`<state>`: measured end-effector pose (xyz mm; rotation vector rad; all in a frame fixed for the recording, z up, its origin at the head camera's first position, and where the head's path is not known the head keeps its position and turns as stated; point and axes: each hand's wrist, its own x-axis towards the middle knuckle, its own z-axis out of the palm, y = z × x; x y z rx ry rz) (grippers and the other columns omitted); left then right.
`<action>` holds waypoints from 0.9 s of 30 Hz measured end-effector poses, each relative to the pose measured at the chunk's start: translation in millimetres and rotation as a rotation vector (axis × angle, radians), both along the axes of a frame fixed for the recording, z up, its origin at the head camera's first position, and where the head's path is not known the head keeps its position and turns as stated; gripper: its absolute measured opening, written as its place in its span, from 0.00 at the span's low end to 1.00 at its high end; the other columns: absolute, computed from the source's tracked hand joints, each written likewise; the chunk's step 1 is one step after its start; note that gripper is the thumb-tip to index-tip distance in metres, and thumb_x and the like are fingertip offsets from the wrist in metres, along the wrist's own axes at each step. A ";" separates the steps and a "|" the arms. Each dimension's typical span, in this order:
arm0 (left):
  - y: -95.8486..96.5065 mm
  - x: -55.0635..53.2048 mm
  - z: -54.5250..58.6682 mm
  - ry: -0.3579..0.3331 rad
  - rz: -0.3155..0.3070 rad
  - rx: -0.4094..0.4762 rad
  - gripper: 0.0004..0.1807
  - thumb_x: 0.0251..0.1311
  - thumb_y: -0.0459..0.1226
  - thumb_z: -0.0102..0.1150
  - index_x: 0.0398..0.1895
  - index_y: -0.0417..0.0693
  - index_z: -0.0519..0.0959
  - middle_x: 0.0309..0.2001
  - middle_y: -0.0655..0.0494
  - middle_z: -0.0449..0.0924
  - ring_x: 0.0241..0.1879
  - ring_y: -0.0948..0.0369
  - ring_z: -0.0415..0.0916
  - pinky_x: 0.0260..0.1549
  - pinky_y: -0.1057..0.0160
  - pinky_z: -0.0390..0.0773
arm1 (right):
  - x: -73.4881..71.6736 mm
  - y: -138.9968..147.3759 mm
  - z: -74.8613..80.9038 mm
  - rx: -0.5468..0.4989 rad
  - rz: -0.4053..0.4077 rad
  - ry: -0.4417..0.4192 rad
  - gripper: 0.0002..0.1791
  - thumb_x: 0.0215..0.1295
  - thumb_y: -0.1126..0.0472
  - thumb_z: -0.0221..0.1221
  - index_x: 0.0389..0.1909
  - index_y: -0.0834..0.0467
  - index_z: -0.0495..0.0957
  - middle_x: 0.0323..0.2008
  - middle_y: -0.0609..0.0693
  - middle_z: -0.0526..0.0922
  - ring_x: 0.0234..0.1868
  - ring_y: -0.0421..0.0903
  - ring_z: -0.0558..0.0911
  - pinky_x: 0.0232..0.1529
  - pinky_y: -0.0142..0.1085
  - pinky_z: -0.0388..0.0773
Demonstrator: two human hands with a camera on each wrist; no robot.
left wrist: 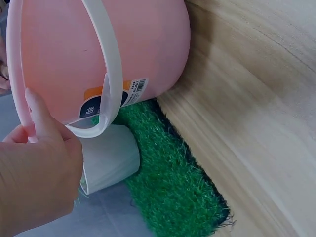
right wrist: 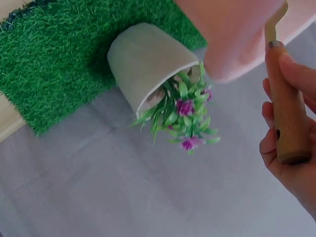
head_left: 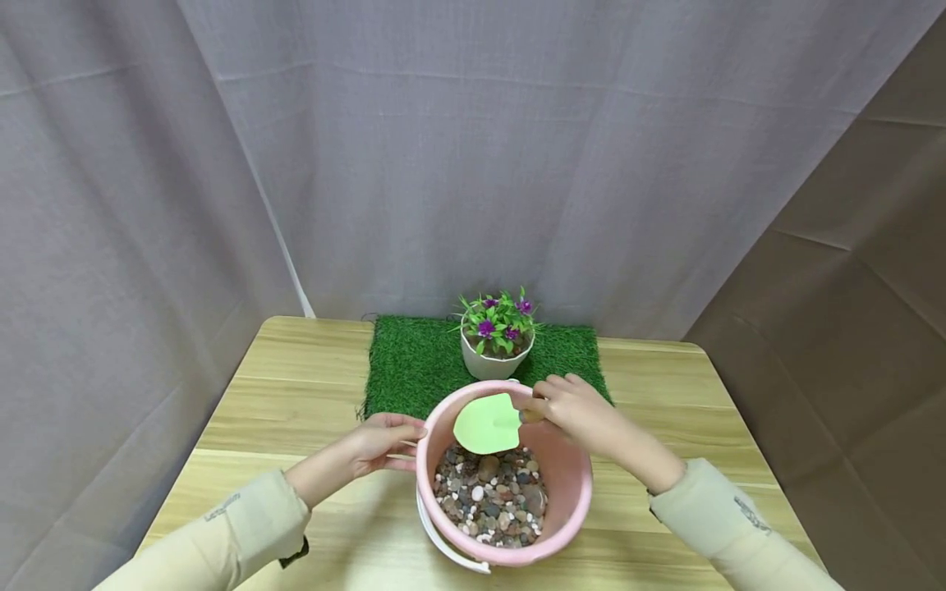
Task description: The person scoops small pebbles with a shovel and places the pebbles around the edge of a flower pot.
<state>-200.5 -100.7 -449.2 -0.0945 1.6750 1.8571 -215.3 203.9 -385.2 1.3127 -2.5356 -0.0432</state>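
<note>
A pink bucket [head_left: 579, 480] with a white handle [left wrist: 111, 54] stands on the table, with mixed pebbles [head_left: 491, 497] covering its bottom. My left hand [head_left: 380, 443] holds its left rim, thumb at the edge and fingers against the outer wall. In my right hand [head_left: 572, 410] is a small garden trowel with a light green blade [head_left: 488, 424]. The right wrist view shows my fingers round its wooden handle [right wrist: 288, 108]. The bare blade is inside the bucket's opening, above the pebbles and near the far wall.
Behind the bucket, a white pot [head_left: 497, 361] of green leaves and purple flowers [head_left: 485, 328] stands on a green artificial grass mat [head_left: 414, 361]. The wooden table [head_left: 296, 369] ends at a grey curtain [head_left: 473, 164] at the back. A brown cloth [head_left: 850, 328] hangs on the right.
</note>
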 end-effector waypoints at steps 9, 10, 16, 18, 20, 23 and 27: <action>1.8 -1.0 6.0 -0.019 0.007 -0.059 0.22 0.60 0.32 0.55 0.55 0.27 0.69 0.30 0.54 0.80 0.27 0.65 0.79 0.35 0.65 0.87 | 4.3 -10.0 -14.1 0.160 0.051 0.073 0.11 0.51 0.51 0.66 0.34 0.50 0.83 0.29 0.43 0.79 0.30 0.41 0.73 0.25 0.27 0.56; 1.2 -1.6 5.9 -0.019 -0.007 -0.058 0.22 0.61 0.33 0.55 0.55 0.28 0.69 0.30 0.53 0.80 0.28 0.65 0.79 0.36 0.65 0.87 | 5.4 -10.6 -15.0 0.181 0.051 0.079 0.09 0.51 0.52 0.66 0.33 0.50 0.83 0.28 0.43 0.78 0.30 0.41 0.73 0.24 0.27 0.55; -3.0 -6.3 3.0 -0.012 -0.082 -0.034 0.20 0.62 0.32 0.55 0.54 0.28 0.69 0.30 0.53 0.79 0.29 0.65 0.80 0.38 0.65 0.87 | 10.3 -12.1 -20.4 0.246 0.069 0.112 0.05 0.52 0.52 0.65 0.27 0.47 0.82 0.23 0.42 0.73 0.27 0.40 0.70 0.24 0.27 0.55; -3.4 -7.3 2.8 -0.002 -0.093 -0.031 0.20 0.61 0.31 0.55 0.54 0.28 0.68 0.30 0.53 0.80 0.29 0.65 0.80 0.38 0.65 0.87 | 11.4 -12.2 -21.9 0.259 0.076 0.117 0.05 0.52 0.51 0.65 0.27 0.47 0.82 0.23 0.42 0.73 0.28 0.40 0.70 0.24 0.28 0.59; -3.2 -7.7 2.8 0.008 -0.100 -0.038 0.21 0.60 0.30 0.55 0.54 0.28 0.68 0.31 0.52 0.80 0.29 0.65 0.80 0.37 0.65 0.87 | 11.7 -11.8 -23.3 0.265 0.078 0.112 0.05 0.52 0.51 0.65 0.27 0.47 0.83 0.23 0.42 0.74 0.28 0.40 0.71 0.25 0.28 0.62; -1.9 -7.2 2.8 0.016 -0.095 -0.053 0.22 0.58 0.30 0.57 0.55 0.29 0.68 0.31 0.51 0.80 0.29 0.65 0.79 0.37 0.65 0.87 | 11.1 -11.8 -25.2 0.260 0.083 0.098 0.06 0.52 0.51 0.65 0.28 0.47 0.83 0.23 0.42 0.75 0.29 0.40 0.72 0.28 0.30 0.67; 0.4 -4.7 1.8 0.007 -0.054 -0.074 0.21 0.57 0.31 0.58 0.53 0.32 0.70 0.30 0.52 0.80 0.28 0.65 0.79 0.35 0.65 0.87 | 8.2 -14.4 -27.5 0.249 0.086 0.092 0.05 0.54 0.51 0.65 0.26 0.47 0.83 0.23 0.42 0.74 0.28 0.40 0.71 0.28 0.29 0.66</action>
